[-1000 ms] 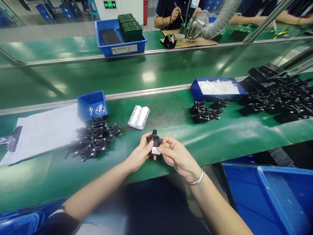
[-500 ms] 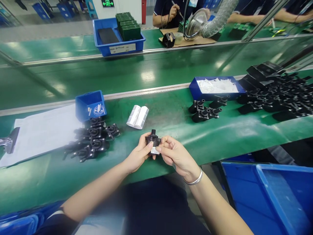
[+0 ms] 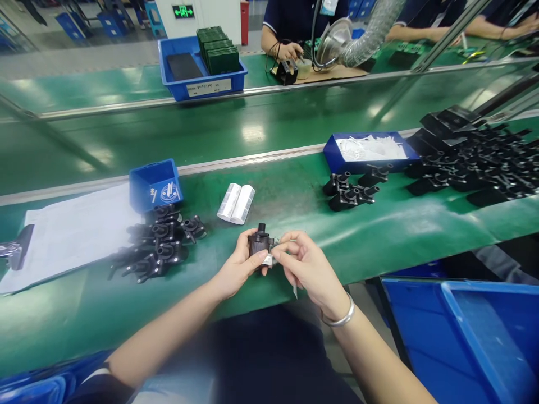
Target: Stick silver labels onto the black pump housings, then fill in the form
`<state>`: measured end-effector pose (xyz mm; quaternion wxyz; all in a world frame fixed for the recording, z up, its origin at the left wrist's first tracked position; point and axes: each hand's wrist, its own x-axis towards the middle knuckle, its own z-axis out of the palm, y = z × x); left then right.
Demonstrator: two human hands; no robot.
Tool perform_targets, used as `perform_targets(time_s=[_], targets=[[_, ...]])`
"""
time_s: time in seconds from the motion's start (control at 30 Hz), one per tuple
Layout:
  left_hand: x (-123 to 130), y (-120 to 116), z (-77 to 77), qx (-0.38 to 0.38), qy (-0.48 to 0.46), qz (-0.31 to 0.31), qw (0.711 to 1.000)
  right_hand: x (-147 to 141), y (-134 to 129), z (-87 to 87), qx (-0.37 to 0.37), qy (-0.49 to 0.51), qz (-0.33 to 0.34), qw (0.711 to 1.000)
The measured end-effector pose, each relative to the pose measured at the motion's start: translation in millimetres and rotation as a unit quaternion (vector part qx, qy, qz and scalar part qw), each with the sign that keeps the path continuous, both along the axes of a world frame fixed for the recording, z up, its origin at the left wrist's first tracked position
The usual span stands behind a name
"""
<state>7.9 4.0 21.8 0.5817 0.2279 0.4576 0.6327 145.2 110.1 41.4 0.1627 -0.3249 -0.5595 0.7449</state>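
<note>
My left hand (image 3: pixel 236 268) is closed around a small black pump (image 3: pixel 260 242), its round spout pointing up. A white label (image 3: pixel 268 259) shows low on the pump's side, with my left thumb against it. My right hand (image 3: pixel 304 268) is closed in a pinch at the label's right edge, close against the pump. A thin pale paper strip (image 3: pixel 295 290) hangs below the curled fingers of that hand. Just beyond the pump lie two white label rolls (image 3: pixel 236 203), side by side.
Several black pumps (image 3: pixel 162 241) cluster at left beside a small blue bin (image 3: pixel 155 185) and a clipboard with paper (image 3: pixel 80 230). More pumps (image 3: pixel 351 193) stand at right before a blue box of white pieces (image 3: pixel 370 150). Across the line, a co-worker's hand (image 3: pixel 290 51) works near a fume hood.
The pump has turned slightly in my left hand, so less of the label shows. My right hand has shifted a little right, and the paper strip below it is plainer. The co-worker's hand has lowered.
</note>
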Motion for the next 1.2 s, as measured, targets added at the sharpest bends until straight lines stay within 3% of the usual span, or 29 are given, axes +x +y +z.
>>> perform_targets(time_s=[0.07,0.13,0.3,0.47,0.57,0.63,0.7,0.77,0.87,0.97,1.1,1.2], targets=[[0.0,0.6,-0.1,0.007,0.007,0.014,1.0,7.9,5.7,1.4,0.079,-0.029,-0.063,0.994],[0.6,1.4,-1.8,0.003,0.021,0.037,0.999,15.7,11.5,1.0,0.105,-0.044,-0.105,0.988],[0.2,3.0,-3.7,-0.029,0.007,0.073,0.997,21.9,15.3,-4.7,0.077,-0.054,-0.099,0.991],[-16.2,-2.4,16.5,-0.001,-0.055,0.053,0.997,32.3,35.2,-3.5,0.077,-0.034,-0.122,0.989],[-29.6,-14.6,24.3,-0.012,0.053,0.078,0.995,50.7,65.8,2.3,0.112,-0.032,-0.168,0.979],[-38.1,-24.7,18.3,-0.024,0.169,0.082,0.982,61.5,87.6,6.2,0.151,-0.045,-0.2,0.967],[-44.9,-33.1,5.3,-0.042,0.293,0.086,0.951,66.3,107.5,8.1,0.19,-0.069,-0.213,0.956],[-48.9,-38.7,-7.8,-0.051,0.421,0.083,0.902,63.7,124.8,7.5,0.222,-0.098,-0.208,0.948],[-51.1,-42.7,-17.4,-0.007,0.572,0.095,0.815,50.9,144.7,3.3,0.257,-0.137,-0.207,0.934],[-53.2,-44.2,-17.0,0.021,0.682,0.143,0.717,38.8,154.0,-0.5,0.267,-0.15,-0.215,0.927],[-53.2,-47.3,-11.8,-0.014,0.754,0.241,0.611,38.0,141.3,2.9,0.246,-0.135,-0.181,0.942],[-41.4,-49.3,-1.5,-0.017,0.778,0.296,0.554,43.2,111.3,15.2,0.184,-0.092,-0.101,0.973]])
